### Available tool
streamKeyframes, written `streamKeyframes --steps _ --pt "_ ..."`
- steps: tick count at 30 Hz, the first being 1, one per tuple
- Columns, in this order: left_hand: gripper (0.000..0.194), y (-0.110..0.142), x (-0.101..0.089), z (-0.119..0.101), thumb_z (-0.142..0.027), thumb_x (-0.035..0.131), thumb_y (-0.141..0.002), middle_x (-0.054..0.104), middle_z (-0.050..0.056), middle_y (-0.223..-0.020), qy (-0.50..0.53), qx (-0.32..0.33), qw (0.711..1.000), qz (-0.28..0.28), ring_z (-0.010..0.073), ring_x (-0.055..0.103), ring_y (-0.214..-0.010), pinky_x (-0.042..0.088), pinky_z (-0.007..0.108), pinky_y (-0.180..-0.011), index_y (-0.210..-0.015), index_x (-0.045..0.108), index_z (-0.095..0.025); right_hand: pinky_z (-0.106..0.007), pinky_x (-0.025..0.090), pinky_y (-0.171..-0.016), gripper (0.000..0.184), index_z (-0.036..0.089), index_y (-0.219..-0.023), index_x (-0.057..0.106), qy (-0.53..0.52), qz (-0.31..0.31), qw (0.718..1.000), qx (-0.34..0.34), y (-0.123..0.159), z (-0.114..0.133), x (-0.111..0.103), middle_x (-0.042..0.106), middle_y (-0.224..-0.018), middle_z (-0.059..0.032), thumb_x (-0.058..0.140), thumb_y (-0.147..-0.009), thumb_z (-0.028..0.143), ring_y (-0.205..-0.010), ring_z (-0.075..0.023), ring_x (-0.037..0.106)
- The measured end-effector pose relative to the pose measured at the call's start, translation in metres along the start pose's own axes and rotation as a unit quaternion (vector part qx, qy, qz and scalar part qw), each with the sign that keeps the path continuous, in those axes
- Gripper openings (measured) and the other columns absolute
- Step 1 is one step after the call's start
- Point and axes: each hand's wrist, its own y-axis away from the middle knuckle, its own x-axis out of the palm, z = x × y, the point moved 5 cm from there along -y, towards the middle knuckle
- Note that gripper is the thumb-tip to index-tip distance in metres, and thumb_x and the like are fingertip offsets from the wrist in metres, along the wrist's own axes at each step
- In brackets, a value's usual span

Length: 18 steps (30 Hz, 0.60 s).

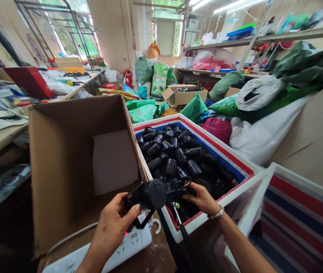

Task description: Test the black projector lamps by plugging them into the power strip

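My left hand (113,223) is closed on a black plastic device (157,194) with a round disc-shaped head and an open, frame-like bracket. It is held above the near corner of a white foam box (221,129), which is piled with many black cylindrical plastic parts (171,165). Thumb and fingers of my right hand (203,198) pinch a dark part with a thin black cord (188,181). Whether this part joins the left hand's device cannot be made out. A metal rod with a black handle (182,229) leans at the box's near edge.
An open cardboard box (47,170) stands at left, with a white power strip (134,239) before it. A second foam box (272,170) with a striped lining is at right. Sacks (159,79) and a cluttered shelf (281,37) lie beyond; a workbench (5,140) is far left.
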Motion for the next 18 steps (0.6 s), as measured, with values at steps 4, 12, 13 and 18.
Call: streamKeyframes --steps 4,12,13,18 --pt "0.038 0.001 0.009 -0.024 -0.036 0.056 -0.077 0.067 0.002 -0.075 -0.144 0.085 0.986 -0.025 0.0208 0.062 -0.067 0.046 0.029 -0.063 -0.111 0.054 -0.018 -0.023 0.042 -0.053 0.029 0.017 -0.083 0.055 -0.030 -0.026 0.999 -0.023 0.001 0.036 -0.005 0.054 -0.060 0.0031 0.052 -0.085 0.045 -0.053 -0.0110 0.050" --pt "0.036 0.006 0.028 -0.016 -0.029 0.052 -0.078 0.068 0.007 -0.077 -0.213 0.103 0.967 0.091 0.0226 0.061 -0.067 0.043 0.030 -0.062 -0.112 0.055 -0.015 -0.033 0.049 -0.063 0.050 0.015 -0.096 0.055 0.052 -0.308 0.949 0.041 -0.013 0.022 -0.069 0.054 -0.069 -0.0043 0.032 -0.087 0.059 -0.062 -0.0185 0.055" --pt "0.035 0.006 0.020 -0.015 -0.031 0.052 -0.079 0.067 0.005 -0.076 -0.187 0.093 0.975 0.078 0.0206 0.060 -0.066 0.043 0.029 -0.061 -0.110 0.054 -0.016 -0.040 0.050 -0.070 0.051 0.012 -0.097 0.056 0.079 -0.319 0.942 0.068 -0.015 0.012 -0.077 0.057 -0.073 -0.0091 0.035 -0.085 0.057 -0.070 -0.0241 0.058" --pt "0.034 0.009 -0.016 -0.019 -0.037 0.056 -0.078 0.065 0.000 -0.076 -0.045 0.052 0.997 0.032 0.0155 0.058 -0.064 0.045 0.025 -0.055 -0.105 0.052 -0.018 -0.057 0.013 -0.106 0.064 -0.004 -0.117 0.050 0.200 -0.310 0.924 0.102 -0.008 -0.004 -0.087 0.034 -0.132 -0.0328 0.065 -0.060 0.019 -0.128 -0.0460 0.023"
